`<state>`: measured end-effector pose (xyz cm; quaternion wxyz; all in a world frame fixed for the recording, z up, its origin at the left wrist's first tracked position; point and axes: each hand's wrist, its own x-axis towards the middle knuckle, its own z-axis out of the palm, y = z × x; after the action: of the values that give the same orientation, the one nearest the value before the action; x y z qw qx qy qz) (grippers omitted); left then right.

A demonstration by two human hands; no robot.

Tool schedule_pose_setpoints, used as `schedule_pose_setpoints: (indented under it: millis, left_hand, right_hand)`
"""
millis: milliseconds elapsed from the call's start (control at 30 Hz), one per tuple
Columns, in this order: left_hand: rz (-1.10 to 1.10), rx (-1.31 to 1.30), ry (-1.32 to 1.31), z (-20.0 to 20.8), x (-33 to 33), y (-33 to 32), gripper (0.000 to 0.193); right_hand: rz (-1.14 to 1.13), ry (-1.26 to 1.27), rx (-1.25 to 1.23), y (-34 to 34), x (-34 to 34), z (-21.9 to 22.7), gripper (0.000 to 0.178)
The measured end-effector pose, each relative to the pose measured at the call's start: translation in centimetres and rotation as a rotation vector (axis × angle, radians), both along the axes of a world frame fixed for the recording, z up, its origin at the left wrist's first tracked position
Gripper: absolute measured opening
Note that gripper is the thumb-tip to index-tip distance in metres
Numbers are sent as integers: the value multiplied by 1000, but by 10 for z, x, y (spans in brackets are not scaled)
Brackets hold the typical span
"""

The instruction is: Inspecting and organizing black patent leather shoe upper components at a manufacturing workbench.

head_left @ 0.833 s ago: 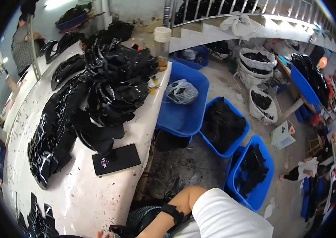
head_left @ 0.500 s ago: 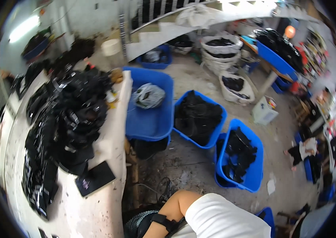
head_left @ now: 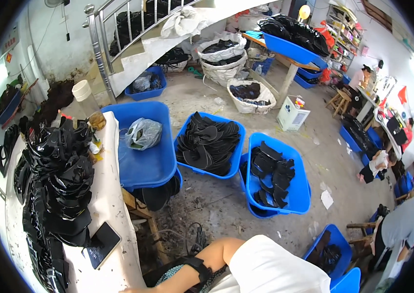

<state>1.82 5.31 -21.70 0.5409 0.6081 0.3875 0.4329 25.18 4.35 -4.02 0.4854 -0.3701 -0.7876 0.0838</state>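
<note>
My right arm comes in at the lower edge in a white sleeve (head_left: 280, 268). A black strap (head_left: 198, 267) circles the bare forearm (head_left: 175, 282), which reaches left toward the white table (head_left: 107, 273). Only an edge of my right hand may show at the frame's bottom; its fingers are cut off. My left hand is out of view. On the table, nearest that arm, lies a dark phone or tablet (head_left: 103, 244). Beyond it sits a large heap of glossy black curved pieces (head_left: 67, 180), like cap visors. A lidded clear jar (head_left: 86, 97) stands at the table's far end.
Right of the table stand a blue tub (head_left: 138, 168) with a plastic bag (head_left: 143, 134), a tub of stacked black visors (head_left: 207, 146) and another blue tub (head_left: 301, 193). White sacks (head_left: 222, 58) stand by the stairs (head_left: 138, 61). A person (head_left: 402, 219) bends at the right.
My view has turned to the right, so the table and tubs sit farther left in the picture. More of my right forearm shows, stretching left along the lower edge.
</note>
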Motion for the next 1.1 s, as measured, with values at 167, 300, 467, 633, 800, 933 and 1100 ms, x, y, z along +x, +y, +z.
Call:
schedule_pose_setpoints:
  millis: [167,300,467,633,800,933,1100]
  left_hand:
    - [143,22,-34,-14,-38,0,56]
    - [42,-107,-114,13,-17,-15,48]
    - [19,-218,-255,54,14,-38,38]
    - [50,-275,-424,107,49,-56,28]
    - [268,-268,-304,148,69,-73,21]
    - [307,-94,-264,175,75,-69,22]
    - [332,-90,-376,233,73,-69,40]
  right_hand:
    - [198,186,-602,-11,17,20,29]
    - [435,356,-918,3,14,13,30]
    - [614,344,-1047,12,17,11,28]
    - [667,234,-1122,25,19,11,30]
    - [1001,-16,-1164,40,44,44,22]
    - [1061,-130,-1301,44,35,39,24]
    - [1103,537,-1735,32,43,-38,44]
